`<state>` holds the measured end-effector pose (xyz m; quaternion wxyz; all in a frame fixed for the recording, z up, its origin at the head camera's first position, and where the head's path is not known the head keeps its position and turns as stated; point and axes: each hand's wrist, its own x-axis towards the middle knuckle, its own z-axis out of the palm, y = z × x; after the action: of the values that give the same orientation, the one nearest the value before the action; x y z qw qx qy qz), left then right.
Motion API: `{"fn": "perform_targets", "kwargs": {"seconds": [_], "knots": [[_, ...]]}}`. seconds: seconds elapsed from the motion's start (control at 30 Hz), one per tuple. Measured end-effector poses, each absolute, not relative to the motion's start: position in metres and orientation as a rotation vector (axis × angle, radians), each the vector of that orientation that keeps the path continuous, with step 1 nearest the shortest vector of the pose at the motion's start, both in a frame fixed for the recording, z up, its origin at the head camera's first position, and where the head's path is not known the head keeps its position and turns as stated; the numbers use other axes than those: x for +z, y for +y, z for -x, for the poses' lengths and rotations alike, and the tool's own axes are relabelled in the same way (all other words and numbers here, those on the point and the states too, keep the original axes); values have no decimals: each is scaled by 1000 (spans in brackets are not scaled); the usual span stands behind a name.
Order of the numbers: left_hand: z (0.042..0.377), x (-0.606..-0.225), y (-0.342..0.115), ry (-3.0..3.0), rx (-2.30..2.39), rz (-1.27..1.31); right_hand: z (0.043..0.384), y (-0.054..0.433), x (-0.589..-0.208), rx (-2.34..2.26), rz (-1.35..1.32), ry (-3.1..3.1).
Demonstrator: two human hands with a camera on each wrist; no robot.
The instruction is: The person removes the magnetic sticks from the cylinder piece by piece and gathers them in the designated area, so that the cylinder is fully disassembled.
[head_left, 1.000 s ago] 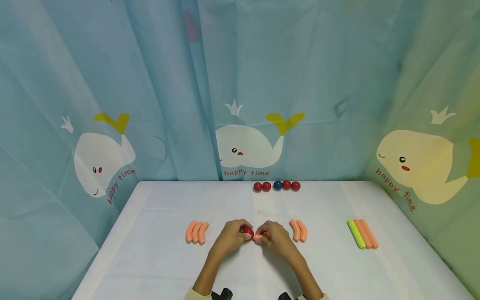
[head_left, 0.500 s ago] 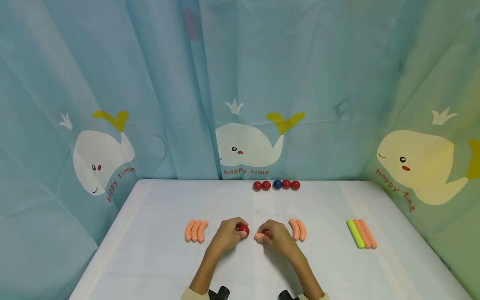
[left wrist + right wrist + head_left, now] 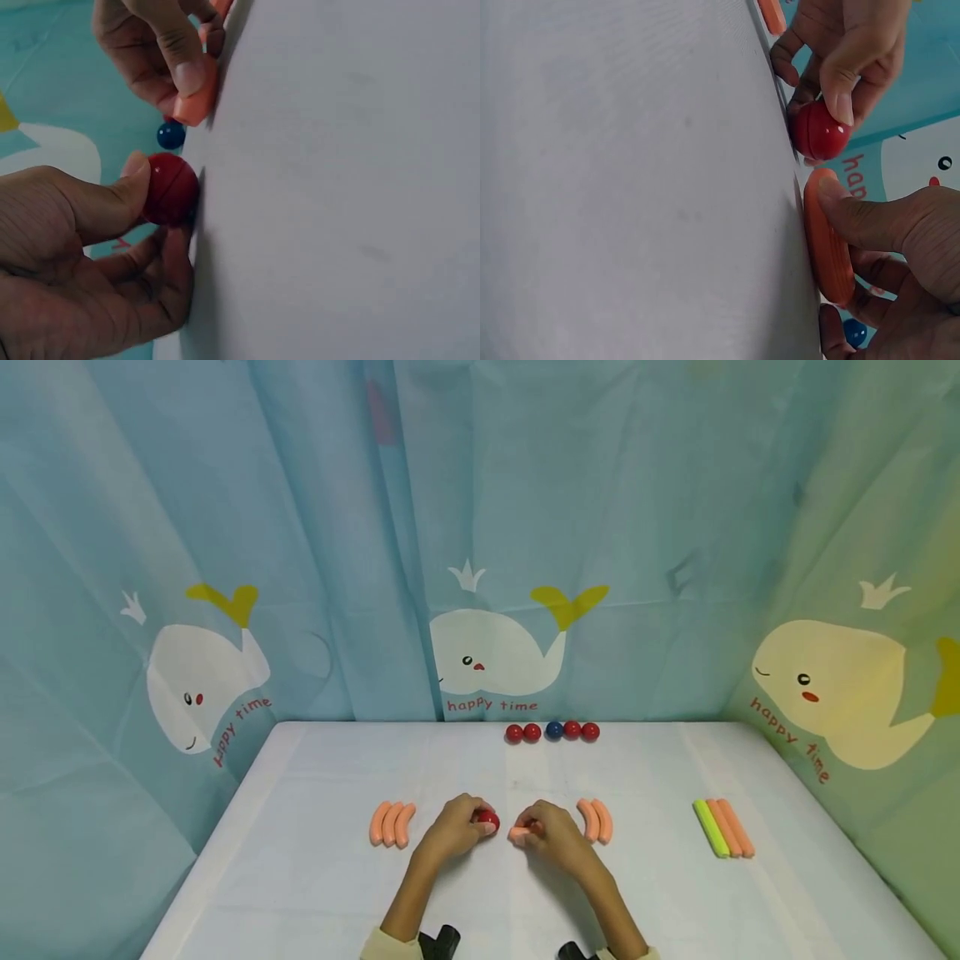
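Observation:
My left hand (image 3: pixel 452 831) pinches a glossy red ball (image 3: pixel 488 820) between thumb and fingers, low at the table's middle. The ball (image 3: pixel 171 189) shows a thin seam in the left wrist view. A short way to the right, my right hand (image 3: pixel 553 833) holds an orange sausage (image 3: pixel 519 833) by thumb and fingers. In the right wrist view the sausage (image 3: pixel 829 247) looks slightly curved and ridged, its near end close to the ball but apart from it. Part of the sausage is hidden by the fingers in the head view.
Three curved sausages (image 3: pixel 392 823) lie left of my hands, two more sausages (image 3: pixel 596 821) just right. Farther right are a yellow-green stick (image 3: pixel 711 828) and two orange sticks (image 3: pixel 731 828). Several red balls (image 3: pixel 532 732) and a blue ball (image 3: pixel 554 731) line the table's back edge.
The red ball and the sausage were side by side a second ago. My left hand has drawn the ball leftward, leaving a gap; the right hand has barely moved.

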<state>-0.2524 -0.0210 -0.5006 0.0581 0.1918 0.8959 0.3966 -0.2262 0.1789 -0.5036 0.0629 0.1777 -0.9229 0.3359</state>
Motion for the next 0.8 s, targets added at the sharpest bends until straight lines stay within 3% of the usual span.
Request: {"fn": "perform_targets", "kwargs": {"seconds": [0.23, 0.53, 0.8], "knots": [[286, -501, -8, 2771, 1178, -501, 226, 181, -504, 1008, -574, -2763], [330, -505, 8, 2854, 1243, -161, 226, 180, -504, 1081, -511, -2767], [355, -511, 23, 2849, 1372, 53, 218, 176, -499, 990, -268, -2683]]}}
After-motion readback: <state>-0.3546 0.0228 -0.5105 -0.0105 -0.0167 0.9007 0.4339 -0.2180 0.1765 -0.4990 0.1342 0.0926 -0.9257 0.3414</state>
